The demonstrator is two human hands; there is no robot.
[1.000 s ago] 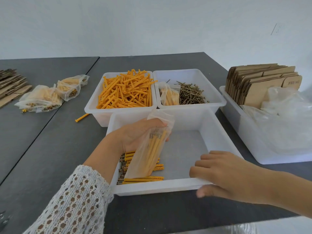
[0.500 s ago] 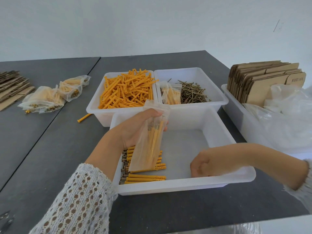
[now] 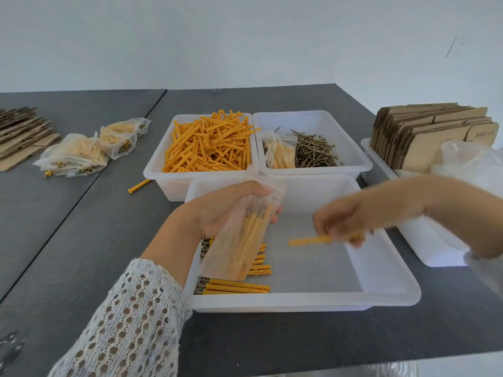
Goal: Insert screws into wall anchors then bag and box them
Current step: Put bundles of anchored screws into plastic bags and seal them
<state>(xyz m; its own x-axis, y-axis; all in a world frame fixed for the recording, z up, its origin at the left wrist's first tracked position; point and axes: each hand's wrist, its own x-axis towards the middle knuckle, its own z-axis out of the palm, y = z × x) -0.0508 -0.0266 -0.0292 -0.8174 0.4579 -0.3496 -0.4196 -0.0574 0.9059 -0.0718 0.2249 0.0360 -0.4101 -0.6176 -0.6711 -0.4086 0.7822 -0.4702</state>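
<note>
Clear plastic bag [image 3: 242, 235], part-filled with anchors, gripped upright in left hand [image 3: 226, 210] above front tray [image 3: 381, 270] | right hand [image 3: 345, 224], blurred, pinching one orange anchor [image 3: 310, 241] | bagging step | next: tip into bag mouth.

anchors [image 3: 209, 144] tray left, screws [image 3: 315, 151] tray right
</note>
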